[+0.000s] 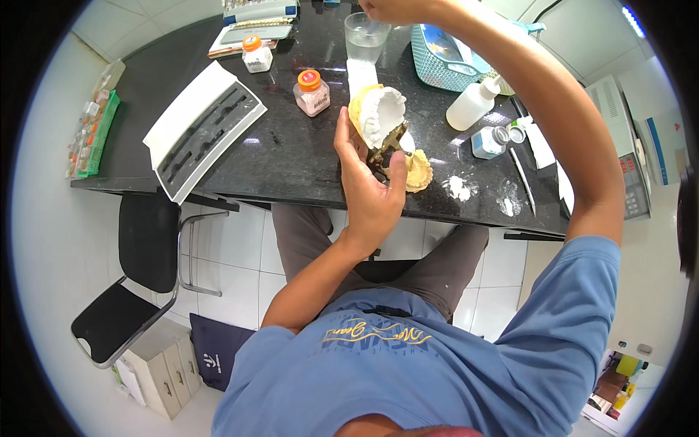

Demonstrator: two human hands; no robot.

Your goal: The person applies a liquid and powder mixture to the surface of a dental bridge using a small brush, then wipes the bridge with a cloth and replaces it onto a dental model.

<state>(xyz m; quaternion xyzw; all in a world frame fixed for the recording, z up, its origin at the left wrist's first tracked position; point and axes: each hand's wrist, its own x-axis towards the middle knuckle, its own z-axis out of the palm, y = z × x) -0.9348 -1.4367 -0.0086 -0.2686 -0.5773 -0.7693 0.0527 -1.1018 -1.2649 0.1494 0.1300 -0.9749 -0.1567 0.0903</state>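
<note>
My left hand [370,186] is wrapped round a brass dental articulator [391,142] at the near edge of the black table. A white plaster dental cast [384,116] with a yellow base is tilted up on it. A yellowish tooth cast [419,173] sits low on its right side. My right arm reaches across the table to the far edge. There my right hand [399,9] is closed beside the rim of a glass of water [365,40], partly cut off by the picture's upper edge. What its fingers hold, if anything, I cannot make out.
Orange-capped powder jars [312,95] and an open white case [211,127] stand left. Right are a white squeeze bottle [473,104], an uncapped small jar [489,142], a teal basket [444,65], a thin white stick [523,180] and spilled white powder [459,188].
</note>
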